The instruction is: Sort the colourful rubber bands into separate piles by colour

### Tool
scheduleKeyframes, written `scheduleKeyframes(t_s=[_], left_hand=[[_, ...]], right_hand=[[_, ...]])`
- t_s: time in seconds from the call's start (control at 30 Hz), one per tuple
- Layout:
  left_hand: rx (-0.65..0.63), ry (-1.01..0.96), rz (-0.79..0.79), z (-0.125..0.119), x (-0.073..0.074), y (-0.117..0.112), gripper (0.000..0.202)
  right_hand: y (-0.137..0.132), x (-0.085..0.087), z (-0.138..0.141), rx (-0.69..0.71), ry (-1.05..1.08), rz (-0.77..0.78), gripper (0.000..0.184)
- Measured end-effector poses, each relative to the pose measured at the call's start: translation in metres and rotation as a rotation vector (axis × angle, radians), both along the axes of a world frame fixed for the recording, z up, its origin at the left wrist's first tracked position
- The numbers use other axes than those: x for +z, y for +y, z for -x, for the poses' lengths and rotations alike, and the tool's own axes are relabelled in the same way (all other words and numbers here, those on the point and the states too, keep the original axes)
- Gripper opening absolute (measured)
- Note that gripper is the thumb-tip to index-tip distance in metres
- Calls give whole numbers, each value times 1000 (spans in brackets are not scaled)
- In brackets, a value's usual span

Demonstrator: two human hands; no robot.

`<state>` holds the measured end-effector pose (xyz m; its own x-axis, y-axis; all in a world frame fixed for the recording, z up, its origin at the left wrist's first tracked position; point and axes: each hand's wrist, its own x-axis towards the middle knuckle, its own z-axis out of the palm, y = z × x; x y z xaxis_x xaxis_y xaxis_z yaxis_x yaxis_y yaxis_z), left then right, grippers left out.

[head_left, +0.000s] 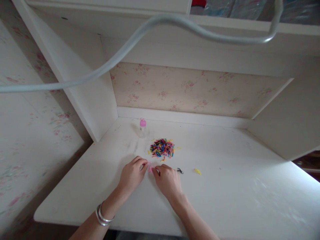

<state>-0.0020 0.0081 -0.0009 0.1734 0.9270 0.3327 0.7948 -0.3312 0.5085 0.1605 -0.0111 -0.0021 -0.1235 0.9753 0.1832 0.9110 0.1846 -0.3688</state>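
My left hand and my right hand meet on the white desk, fingertips pinched together on a small pink piece between them. Silver bangles ring my left wrist. Just beyond my fingers lies a heap of tiny multicoloured pieces. A black piece lies right beside my right hand, and a yellow piece a little further right.
A small clear bottle with a pink cap stands at the back left of the desk by the side panel. A shelf overhangs the desk, and a pale cable loops across the top of the view. Floral wallpaper backs the alcove.
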Motion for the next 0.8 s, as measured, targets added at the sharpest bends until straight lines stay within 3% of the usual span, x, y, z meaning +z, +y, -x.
scheduleKeyframes(t_s=[0.13, 0.33, 0.5, 0.8], left_hand=[[2, 46, 14, 0, 0, -1, 20], [-5, 102, 50, -1, -1, -3, 21], [-56, 102, 112, -1, -1, -3, 25], [-72, 68, 65, -11, 8, 1, 23]], right_hand=[[-2, 4, 1, 24, -70, -2, 38], [-14, 14, -27, -19, 74, -34, 48], [-35, 2, -67, -60, 257, -51, 50], [-66, -18, -143, -341, 368, -43, 51]])
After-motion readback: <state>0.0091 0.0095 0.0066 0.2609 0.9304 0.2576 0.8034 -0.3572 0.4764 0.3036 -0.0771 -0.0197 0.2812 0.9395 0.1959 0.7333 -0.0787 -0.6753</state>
